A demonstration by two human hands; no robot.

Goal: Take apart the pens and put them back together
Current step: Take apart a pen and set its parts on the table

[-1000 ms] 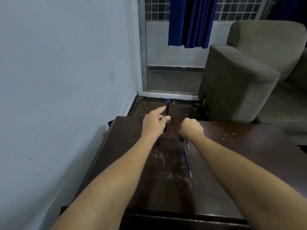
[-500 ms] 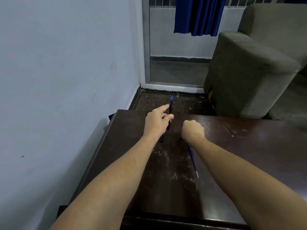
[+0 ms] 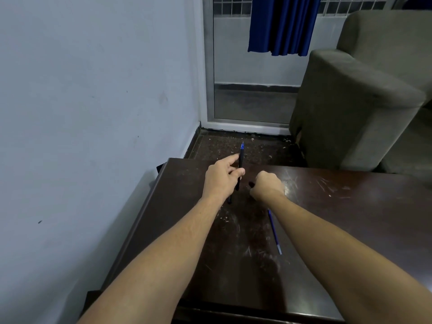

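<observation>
Little change versus half a second back: our left hand has kept the same pinch on the pen, and our right hand is still a closed fist just beside it. The camera has tilted slightly, so the blue curtain shows more length and the armchair sits lower in view. The refill has not moved.

Left hand: thumb and forefinger closed on a slim black pen barrel, held near upright over the far edge of the table, blue tip at the top. A dark end sticks out below the hand; we cannot tell if it is the same pen.

Right hand: curled tight, knuckles up. Something small and dark shows at its left edge; we cannot tell what it is.

Refill: thin blue tube with a pale tip, lying flat on the table beside the right forearm, its upper end hidden under the wrist.

Table: dark glossy wood, heavily scratched and scuffed. Armchair: grey-green fabric, rounded arm. Wall: matte pale blue, marked. Floor: dark and speckled, with debris.
</observation>
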